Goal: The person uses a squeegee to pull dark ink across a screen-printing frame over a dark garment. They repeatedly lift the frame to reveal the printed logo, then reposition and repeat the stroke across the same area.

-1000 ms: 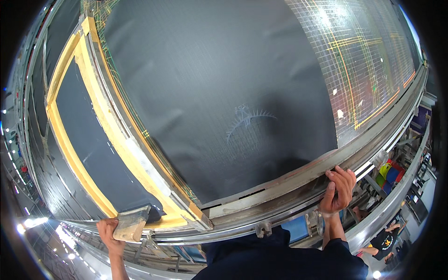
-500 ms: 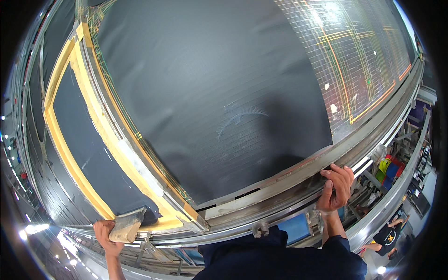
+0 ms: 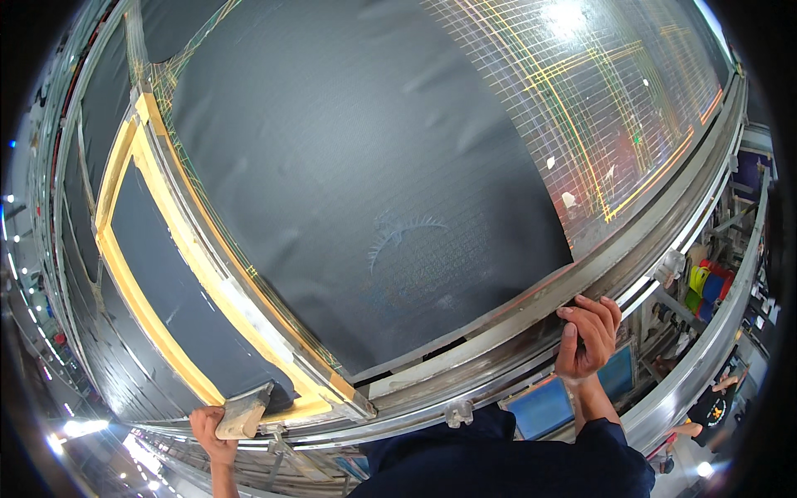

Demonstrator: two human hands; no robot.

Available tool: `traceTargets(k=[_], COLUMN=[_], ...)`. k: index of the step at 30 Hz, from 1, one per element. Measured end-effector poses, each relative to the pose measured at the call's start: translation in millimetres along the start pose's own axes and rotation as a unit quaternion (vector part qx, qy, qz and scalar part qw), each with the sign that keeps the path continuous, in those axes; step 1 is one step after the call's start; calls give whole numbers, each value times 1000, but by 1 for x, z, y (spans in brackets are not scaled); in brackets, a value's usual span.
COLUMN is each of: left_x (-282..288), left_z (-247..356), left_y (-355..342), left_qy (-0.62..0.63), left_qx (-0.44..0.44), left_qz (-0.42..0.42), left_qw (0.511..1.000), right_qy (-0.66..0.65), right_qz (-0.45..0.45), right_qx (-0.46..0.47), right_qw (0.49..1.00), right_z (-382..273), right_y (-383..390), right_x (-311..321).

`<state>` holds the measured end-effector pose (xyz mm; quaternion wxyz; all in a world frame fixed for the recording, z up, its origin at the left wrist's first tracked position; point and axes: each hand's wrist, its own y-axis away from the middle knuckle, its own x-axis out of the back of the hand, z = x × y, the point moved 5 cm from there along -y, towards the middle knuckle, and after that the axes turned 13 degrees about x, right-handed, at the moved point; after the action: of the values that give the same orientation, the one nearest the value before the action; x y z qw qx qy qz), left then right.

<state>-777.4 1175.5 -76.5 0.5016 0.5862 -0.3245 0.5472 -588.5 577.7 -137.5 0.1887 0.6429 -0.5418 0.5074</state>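
My left hand (image 3: 212, 427) is closed round the end of a squeegee (image 3: 243, 414) with a pale handle, at the bottom of a narrow screen frame (image 3: 114, 251) edged in yellow tape, with dark ink inside. My right hand (image 3: 588, 340) has its fingers curled over the metal rail (image 3: 473, 340) along the table's near edge. Between and beyond my hands lies a large black sheet (image 3: 340, 133) bearing a faint pale spiky arc and fine marks.
To the right of the sheet is a glossy surface (image 3: 631, 108) with yellow and green gridlines. Under the right rail are shelves with coloured items (image 3: 707, 286) and blue framed panels (image 3: 535, 411). Another person (image 3: 706, 415) in dark clothing is at lower right.
The view has shifted and turned slightly, so the screen frame sits lower and the gridded surface higher. My hands keep their holds on the squeegee and rail.
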Motion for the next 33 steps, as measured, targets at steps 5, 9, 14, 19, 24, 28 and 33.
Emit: traceTargets(k=[5,9,14,19,24,28,33], left_x=[1,4,1,-1,-2,-2,-2], left_z=[5,4,0,-5,-3,-6,-6], left_y=[1,-1,1,5,7,6,8], left_qy=[5,-21,-6,22,20,36,35], left_qx=[3,-11,-5,25,15,17,2], left_qz=[-2,8,11,24,41,37,47], left_qw=[1000,1000,1000,999,999,999,998], right_qy=[5,6,15,22,30,31,26], right_qz=[-13,-12,-16,-20,-24,-27,-19], right_qx=[-4,0,-1,-5,-10,-14,-20], right_qw=[1000,1000,1000,1000,999,999,999], right_z=[0,-1,-3,-1,-3,-4,-8], right_y=[-2,2,6,6,5,4,2], right_x=[-1,-3,-4,-5,-6,-5,-7])
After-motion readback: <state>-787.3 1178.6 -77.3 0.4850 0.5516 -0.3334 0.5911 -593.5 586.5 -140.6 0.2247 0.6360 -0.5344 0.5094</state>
